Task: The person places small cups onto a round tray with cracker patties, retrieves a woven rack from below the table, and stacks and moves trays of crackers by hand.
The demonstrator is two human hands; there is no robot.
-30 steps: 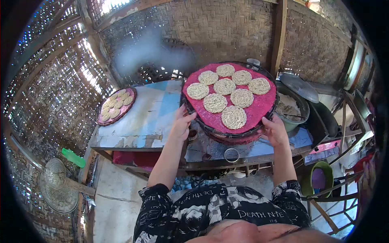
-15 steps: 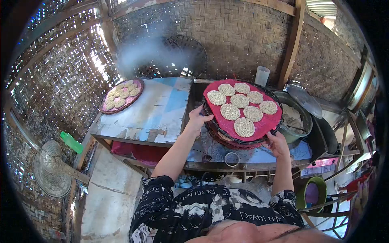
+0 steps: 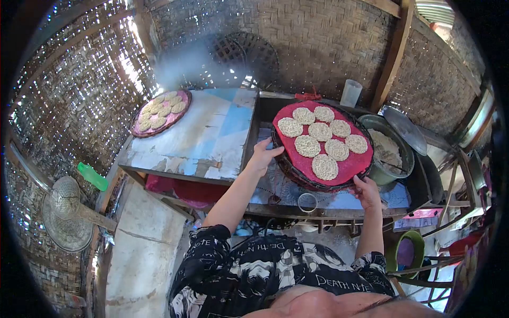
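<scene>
A round dark-rimmed woven tray lined with red cloth (image 3: 354, 165) lies on a stack of similar trays (image 3: 302, 180). Several pale, round cakes of noodle-like strands (image 3: 319, 132) are spread over the cloth. On the near left side, my left hand (image 3: 263, 157) holds the tray's rim, thumb on top and the other fingers mostly hidden beneath. My right hand (image 3: 367, 192) grips the rim at the near right, its fingers curled around the edge. Just right of the tray stands a large pot (image 3: 407, 159) with a pale mass and a utensil in it.
A second tray of yellowish cakes (image 3: 161, 112) rests at the left end of the worn white-and-blue tabletop (image 3: 212, 130). Near the front edge stands a clear cup (image 3: 307, 202). A metal lid (image 3: 404, 131) leans behind the pot, by a plastic beaker (image 3: 350, 94). Smoke drifts at the back wall.
The top tray has lowered and now lines up with the stack beneath it. Both hands stay on its rim. The camera view has shifted slightly.
</scene>
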